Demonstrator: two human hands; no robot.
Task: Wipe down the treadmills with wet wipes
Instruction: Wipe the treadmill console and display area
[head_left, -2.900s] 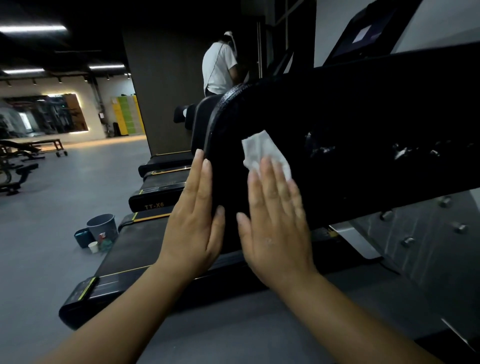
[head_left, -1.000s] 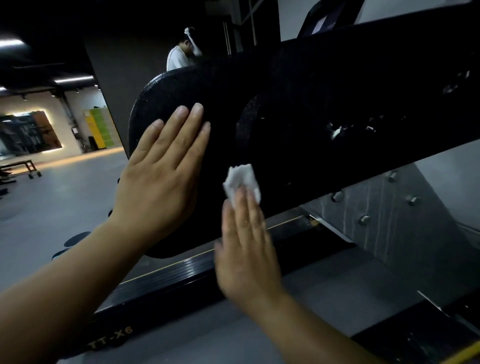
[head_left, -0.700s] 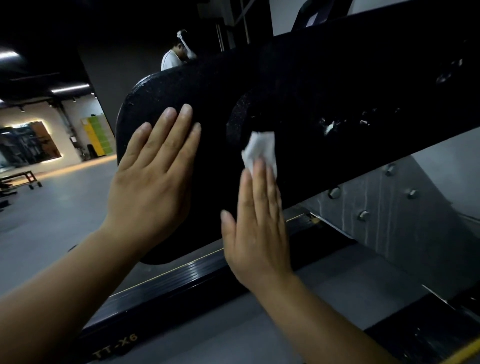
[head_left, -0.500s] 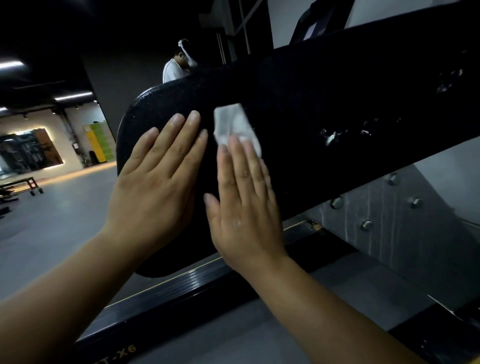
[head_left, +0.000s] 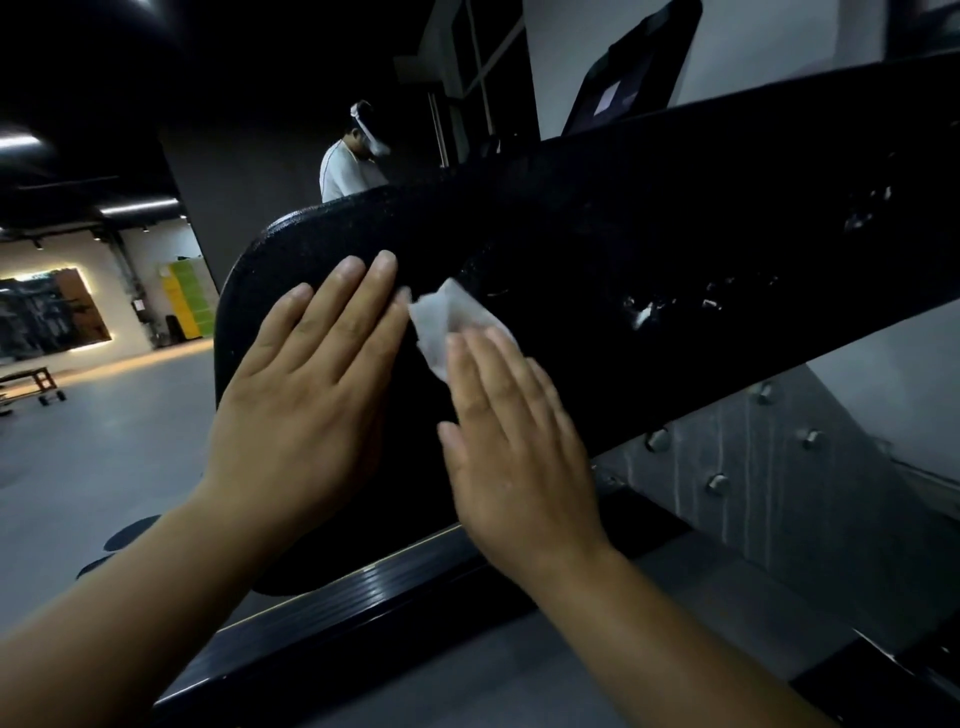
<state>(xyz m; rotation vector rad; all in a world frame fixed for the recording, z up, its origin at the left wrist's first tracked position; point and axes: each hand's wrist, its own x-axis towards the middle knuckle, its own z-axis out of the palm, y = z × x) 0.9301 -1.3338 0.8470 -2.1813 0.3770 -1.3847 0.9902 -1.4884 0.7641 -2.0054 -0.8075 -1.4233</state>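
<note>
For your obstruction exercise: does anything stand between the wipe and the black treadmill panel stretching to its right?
Nothing visible does. The right hand presses the wipe on the panel; the left hand lies flat to its left.

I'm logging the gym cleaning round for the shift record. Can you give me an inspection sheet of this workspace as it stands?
Surface: black textured treadmill side panel; pale flecks toward its right, dirt or glare, cannot tell.
Job's things: white wet wipe pressed against the panel.
Clutter: dark rounded shapes low at left, unidentifiable.
Hands: left hand flat on the panel beside the wipe; right hand presses the wipe with straight fingers.
Cables: nothing seen.
Surroundings: person in white shirt behind the panel, console, lit mirror, lockers.
</note>
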